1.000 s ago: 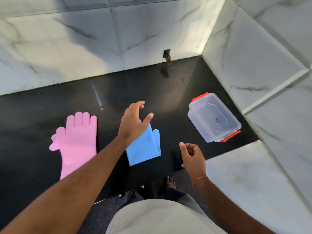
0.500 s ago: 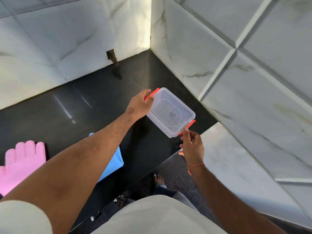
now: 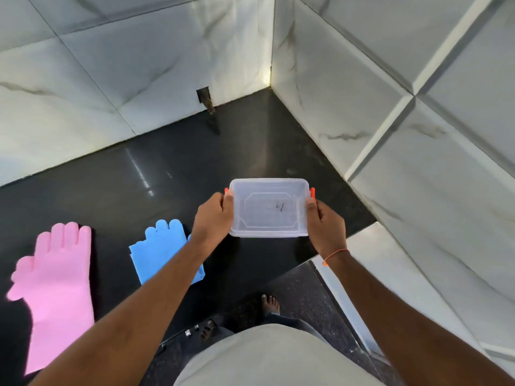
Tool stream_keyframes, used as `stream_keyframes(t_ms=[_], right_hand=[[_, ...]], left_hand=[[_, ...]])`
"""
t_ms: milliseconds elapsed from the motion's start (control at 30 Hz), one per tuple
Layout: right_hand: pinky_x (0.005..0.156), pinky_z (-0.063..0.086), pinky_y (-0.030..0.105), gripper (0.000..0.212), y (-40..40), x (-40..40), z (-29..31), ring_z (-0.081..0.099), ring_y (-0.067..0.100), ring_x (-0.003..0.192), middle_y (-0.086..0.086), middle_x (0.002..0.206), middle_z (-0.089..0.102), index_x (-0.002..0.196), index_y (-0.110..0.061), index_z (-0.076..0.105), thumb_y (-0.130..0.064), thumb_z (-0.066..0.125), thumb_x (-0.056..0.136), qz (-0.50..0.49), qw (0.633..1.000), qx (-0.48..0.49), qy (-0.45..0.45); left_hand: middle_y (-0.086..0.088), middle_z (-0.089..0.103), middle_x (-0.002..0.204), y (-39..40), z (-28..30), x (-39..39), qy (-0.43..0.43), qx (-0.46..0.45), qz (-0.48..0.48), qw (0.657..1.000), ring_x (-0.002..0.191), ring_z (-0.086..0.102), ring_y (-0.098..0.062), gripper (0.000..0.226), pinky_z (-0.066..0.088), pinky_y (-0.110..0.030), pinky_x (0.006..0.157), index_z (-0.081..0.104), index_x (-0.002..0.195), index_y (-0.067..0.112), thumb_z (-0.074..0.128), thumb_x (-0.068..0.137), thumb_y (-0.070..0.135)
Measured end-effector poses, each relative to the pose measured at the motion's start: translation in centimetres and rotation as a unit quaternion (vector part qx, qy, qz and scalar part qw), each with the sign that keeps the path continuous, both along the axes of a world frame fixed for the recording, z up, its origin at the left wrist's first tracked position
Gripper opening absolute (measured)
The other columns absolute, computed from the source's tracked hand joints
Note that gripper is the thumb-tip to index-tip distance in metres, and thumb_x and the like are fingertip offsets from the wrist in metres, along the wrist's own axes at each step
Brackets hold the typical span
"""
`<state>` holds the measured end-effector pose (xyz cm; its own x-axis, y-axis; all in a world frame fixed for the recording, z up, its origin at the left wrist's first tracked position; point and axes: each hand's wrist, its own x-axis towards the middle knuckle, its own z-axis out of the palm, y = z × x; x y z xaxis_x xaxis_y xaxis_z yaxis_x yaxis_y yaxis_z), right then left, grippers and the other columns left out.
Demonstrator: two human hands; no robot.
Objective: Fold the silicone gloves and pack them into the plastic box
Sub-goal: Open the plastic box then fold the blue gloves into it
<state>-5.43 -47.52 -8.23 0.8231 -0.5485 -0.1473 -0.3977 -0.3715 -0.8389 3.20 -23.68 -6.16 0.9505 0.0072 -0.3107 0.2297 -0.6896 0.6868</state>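
Fingers (image 3: 229, 203) of both hands clamp the plastic box (image 3: 269, 207) by its short ends above the desk (image 3: 111, 190) (light, rigid, probably slick), lid apparently on, gloves outside.

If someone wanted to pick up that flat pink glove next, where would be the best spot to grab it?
Probably the wide cuff end of the pink glove, the part nearest the person. It lies flat and unfolded on the black counter, fingers pointing away toward the wall, so pinching the cuff edge from the near side gives one broad straight edge rather than floppy separate fingers.
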Motion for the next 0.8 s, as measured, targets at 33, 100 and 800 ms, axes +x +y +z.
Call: stream_keyframes(t_ms=[33,100,800], right_hand=[[0.068,0.061,0.021,0.046,-0.2,0.5,0.1,0.072,0.013,0.077,-0.012,0.076,0.071,0.082,-0.028,0.069,-0.057,0.044,0.109,0.023,1.0,-0.011,0.003],[0.069,0.057,0.017,0.046,-0.4,1.5,0.3,0.072,0.013,0.079,-0.012,0.079,0.072,0.084,-0.028,0.067,-0.056,0.042,0.109,0.062,0.998,-0.024,0.017],[0.099,0.058,0.044,0.037,-4.0,6.2,0.9,0.069,0.026,0.113,0.004,0.127,0.071,0.131,-0.025,0.062,-0.047,0.04,0.111,0.217,0.969,-0.006,0.123]], left_hand=[[-0.002,0.069,0.088,0.1,-0.1,-0.8,0.006,-0.01,0.019,1.0,0.082,0.07,-0.023,0.05,0.064,-0.045,0.071,0.058,0.09,0.018,0.034,0.112,0.056],[-0.005,0.07,0.096,0.2,0.1,-2.2,0.015,-0.021,0.054,0.998,0.091,0.071,-0.028,0.049,0.065,-0.055,0.082,0.06,0.099,0.015,0.031,0.114,0.052],[0.011,0.068,0.127,3.8,-0.1,-7.0,0.101,-0.202,0.226,0.948,0.109,0.074,-0.015,0.049,0.061,-0.039,0.103,0.047,0.159,0.024,0.047,0.113,0.043]])
